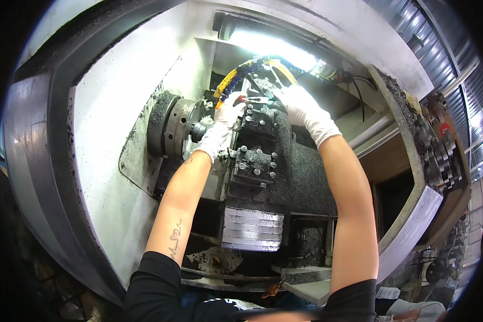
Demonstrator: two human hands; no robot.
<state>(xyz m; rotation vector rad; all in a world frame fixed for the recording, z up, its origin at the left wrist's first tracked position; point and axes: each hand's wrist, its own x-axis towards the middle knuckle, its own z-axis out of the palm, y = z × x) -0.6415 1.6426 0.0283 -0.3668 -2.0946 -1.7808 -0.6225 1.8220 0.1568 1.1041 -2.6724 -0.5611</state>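
Both my hands, in white gloves, reach far into a lathe, over its tool block (260, 126). My left hand (231, 112) is closed around a hand tool with red-orange handles, which looks like pliers (257, 100); its metal end points right. Just across from that end, my right hand (298, 104) has its fingers bent together at the top of the block; what they grip is hidden. Behind the hands arches a yellow and dark-blue hose (232, 80). Several bolt heads stand up from the block, and dark metal chips cover it.
The round chuck (180, 126) sits close by my left forearm. Nearer me are a second bolted tool holder (255, 163) and ridged metal way covers (252, 229). A bright lamp (276, 48) glares at the back. Tool holders (440, 155) stand outside at right.
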